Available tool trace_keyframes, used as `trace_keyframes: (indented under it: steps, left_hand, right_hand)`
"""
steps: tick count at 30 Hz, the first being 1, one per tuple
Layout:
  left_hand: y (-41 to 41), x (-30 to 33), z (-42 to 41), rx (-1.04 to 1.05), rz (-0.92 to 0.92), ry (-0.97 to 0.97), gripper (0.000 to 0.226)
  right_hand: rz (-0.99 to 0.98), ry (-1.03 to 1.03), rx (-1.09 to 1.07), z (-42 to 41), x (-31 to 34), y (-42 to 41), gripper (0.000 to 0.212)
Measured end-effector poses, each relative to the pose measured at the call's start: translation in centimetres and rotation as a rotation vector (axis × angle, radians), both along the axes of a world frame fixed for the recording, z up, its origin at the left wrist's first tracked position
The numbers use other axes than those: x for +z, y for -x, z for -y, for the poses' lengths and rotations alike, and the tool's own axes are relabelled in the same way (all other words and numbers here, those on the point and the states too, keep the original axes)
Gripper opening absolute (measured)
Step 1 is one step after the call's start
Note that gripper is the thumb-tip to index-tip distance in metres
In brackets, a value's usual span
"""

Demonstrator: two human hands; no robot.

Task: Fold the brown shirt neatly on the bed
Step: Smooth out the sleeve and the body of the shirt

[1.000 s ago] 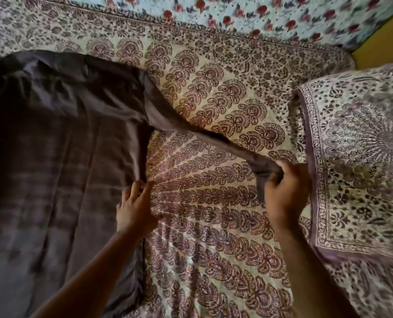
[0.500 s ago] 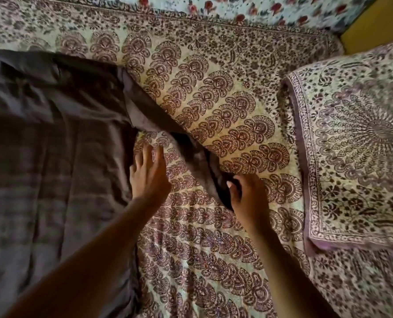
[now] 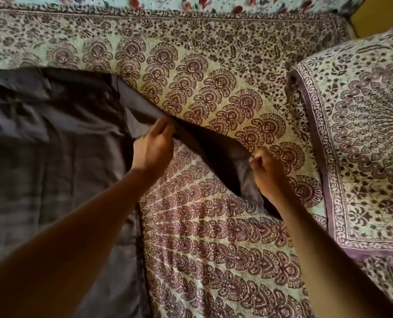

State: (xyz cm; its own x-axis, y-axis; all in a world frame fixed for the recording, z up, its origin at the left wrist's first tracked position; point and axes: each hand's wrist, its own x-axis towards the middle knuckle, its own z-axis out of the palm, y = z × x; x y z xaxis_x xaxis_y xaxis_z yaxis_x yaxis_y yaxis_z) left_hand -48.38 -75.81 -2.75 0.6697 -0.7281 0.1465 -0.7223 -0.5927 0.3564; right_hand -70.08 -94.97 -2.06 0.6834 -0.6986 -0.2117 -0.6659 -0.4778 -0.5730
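The brown shirt (image 3: 53,157) lies spread flat over the left half of the bed, its body filling the view's left side. One sleeve (image 3: 216,152) stretches out to the right across the patterned bedsheet (image 3: 213,260). My left hand (image 3: 153,149) pinches the sleeve near the shoulder seam, lifting its edge. My right hand (image 3: 267,173) grips the sleeve's far end in a closed fist, holding it slightly above the sheet. The cuff is hidden inside and under that fist.
A pillow (image 3: 363,145) in a matching purple-bordered print lies at the right. A floral blue-and-red cloth (image 3: 190,2) runs along the far edge of the bed. A yellow wall (image 3: 379,17) shows at the top right corner.
My left hand left the shirt's side edge, moved up and took hold of the sleeve near the shoulder. My right hand keeps gripping the sleeve end, first drawn toward the shirt.
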Motion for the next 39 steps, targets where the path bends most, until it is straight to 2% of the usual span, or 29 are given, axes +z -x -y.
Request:
trace_keyframes:
  steps: [2, 5, 7, 8, 9, 11, 13, 15, 20, 23, 26, 30, 37, 39]
  left_hand:
    - [0.9, -0.4, -1.8, 0.018, 0.013, 0.014, 0.022]
    - [1.3, -1.7, -3.7, 0.039, 0.023, -0.021, 0.026]
    - [1.2, -2.4, -4.4, 0.069, -0.022, -0.075, 0.032]
    - [1.1, -2.6, -4.5, 0.083, -0.034, -0.103, 0.035]
    - [1.1, -3.0, -4.5, 0.086, -0.022, -0.126, 0.037]
    - [1.4, -3.2, -4.3, 0.078, 0.05, -0.179, 0.037]
    - [1.7, -3.1, -3.1, 0.075, 0.112, -0.207, 0.036]
    - [1.9, -2.9, -1.4, 0.082, 0.106, -0.251, 0.039]
    - [1.3, -2.0, 4.1, 0.141, -0.056, -0.356, 0.047]
    - [0.5, -1.4, 6.9, 0.204, -0.093, -0.365, 0.042]
    - [-0.4, -1.9, 8.7, 0.143, -0.156, -0.425, 0.054]
    - [-0.9, -3.7, 9.5, 0.139, -0.236, -0.379, 0.066]
    - [-0.3, -5.8, 9.8, 0.178, -0.301, -0.355, 0.077]
    - [-0.1, -6.1, 9.8, 0.193, -0.313, -0.351, 0.08]
  right_hand:
    - [-0.024, -0.133, 0.015, 1.9, 0.7, -0.3, 0.021]
    - [-0.309, -0.347, 0.181, 4.6, 2.0, -1.2, 0.044]
    - [-0.554, -0.357, 0.295, 5.6, 2.6, -1.6, 0.07]
    - [-0.657, -0.313, 0.356, 6.1, 2.5, -1.5, 0.071]
    - [-0.711, -0.267, 0.389, 6.4, 2.5, -1.4, 0.063]
    - [-0.65, -0.187, 0.341, 7.4, 2.0, -1.1, 0.043]
    - [-0.433, -0.202, 0.185, 8.9, 1.7, -0.6, 0.025]
    - [-0.248, -0.286, 0.039, 10.7, 2.0, -0.5, 0.024]
    - [-0.235, -0.158, 0.033, 16.1, 3.0, -1.3, 0.041]
    - [-0.221, -0.098, 0.113, 18.8, 3.7, -2.7, 0.031]
    - [-0.209, 0.039, 0.131, 20.8, 4.0, -4.1, 0.026]
    - [-0.138, 0.134, 0.104, 22.5, 4.0, -5.2, 0.043]
    - [-0.353, 0.265, 0.171, 23.8, 1.5, -5.2, 0.08]
    - [-0.341, 0.252, 0.185, 23.5, 1.1, -4.9, 0.076]
